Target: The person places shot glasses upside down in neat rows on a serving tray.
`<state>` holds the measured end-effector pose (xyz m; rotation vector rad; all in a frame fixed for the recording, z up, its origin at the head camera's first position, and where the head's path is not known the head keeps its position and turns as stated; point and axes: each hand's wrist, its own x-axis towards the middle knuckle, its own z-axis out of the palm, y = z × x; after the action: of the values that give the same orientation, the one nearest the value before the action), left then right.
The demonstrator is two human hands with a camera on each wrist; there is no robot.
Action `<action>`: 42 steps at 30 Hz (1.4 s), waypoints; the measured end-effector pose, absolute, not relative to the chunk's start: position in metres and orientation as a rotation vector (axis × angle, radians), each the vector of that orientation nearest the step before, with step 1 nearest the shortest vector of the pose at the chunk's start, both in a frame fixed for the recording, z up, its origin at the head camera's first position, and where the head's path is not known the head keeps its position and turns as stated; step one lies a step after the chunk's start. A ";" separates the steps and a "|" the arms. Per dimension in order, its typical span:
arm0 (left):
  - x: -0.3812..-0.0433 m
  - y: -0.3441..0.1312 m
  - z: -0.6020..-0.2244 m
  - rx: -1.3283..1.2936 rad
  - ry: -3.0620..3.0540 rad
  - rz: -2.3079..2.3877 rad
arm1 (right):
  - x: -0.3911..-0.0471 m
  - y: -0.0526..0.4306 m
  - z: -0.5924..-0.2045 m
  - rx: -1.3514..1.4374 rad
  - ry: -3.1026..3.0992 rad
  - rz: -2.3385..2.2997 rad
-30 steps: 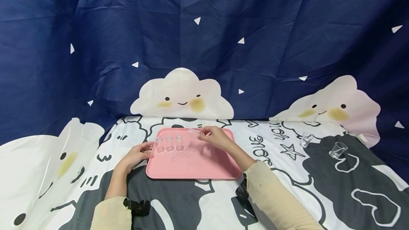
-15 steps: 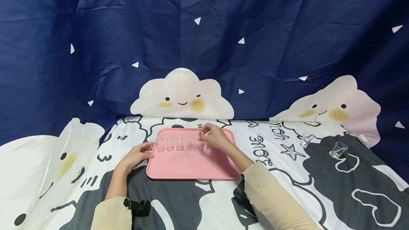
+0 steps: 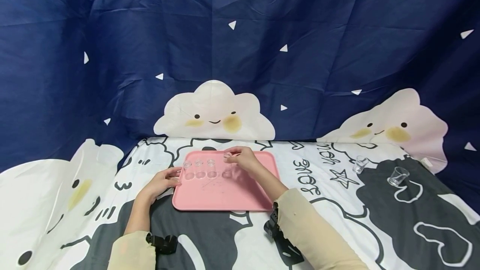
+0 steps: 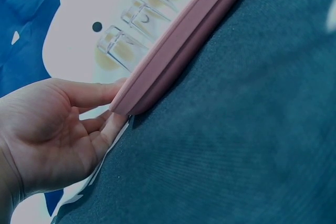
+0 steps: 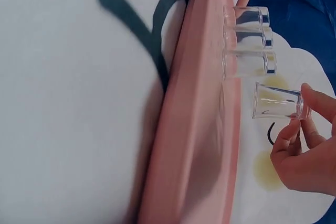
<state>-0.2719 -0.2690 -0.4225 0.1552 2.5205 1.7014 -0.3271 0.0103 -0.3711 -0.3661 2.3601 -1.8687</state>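
Note:
Small clear shot glasses, three of them, stand upside down in a row on the pink tray (image 3: 225, 198); the nearest to my right hand is this glass (image 5: 249, 64). My right hand (image 3: 247, 161) pinches the base of another shot glass (image 5: 276, 102) between thumb and fingers. That glass is also mouth down, just right of the row, with a small gap above the tray in the right wrist view. At the tray's left edge, my left hand (image 3: 159, 184) grips the rim, thumb over it and fingers below, as the left wrist view shows.
Two more clear glasses, one tilted-looking glass (image 3: 360, 164) and another glass (image 3: 398, 176), are on the patterned cloth (image 3: 247, 241) to the right. A dark blue curtain (image 3: 240, 53) with cloud shapes hangs behind.
My right hand has turned the glass from lying sideways to mouth down and moved it left toward the row. The left hand has stayed at the tray's edge.

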 end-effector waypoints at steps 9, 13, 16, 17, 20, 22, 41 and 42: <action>-0.271 -0.266 -0.421 0.135 2.536 1.681 | -0.324 -0.002 -0.375 -0.250 2.347 -1.860; -0.272 -0.266 -0.422 0.129 2.539 1.680 | -0.324 -0.004 -0.380 -0.223 2.352 -1.848; -0.272 -0.266 -0.421 0.128 2.533 1.684 | -0.323 -0.005 -0.382 -0.228 2.353 -1.847; -0.272 -0.266 -0.421 0.128 2.531 1.684 | -0.323 -0.006 -0.382 -0.231 2.356 -1.845; -0.272 -0.266 -0.421 0.130 2.526 1.686 | -0.322 -0.006 -0.382 -0.242 2.361 -1.840; -0.272 -0.266 -0.420 0.131 2.520 1.694 | -0.322 -0.006 -0.382 -0.242 2.353 -1.840; -0.273 -0.268 -0.420 0.137 2.496 1.710 | -0.325 -0.010 -0.389 -0.215 2.311 -1.860; -0.273 -0.269 -0.421 0.140 2.497 1.709 | -0.325 -0.011 -0.390 -0.218 2.315 -1.857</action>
<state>-0.2727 -0.2686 -0.4205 0.1399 2.4971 1.7093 -0.3248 -0.0109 -0.3898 -0.2179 2.3152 -1.8571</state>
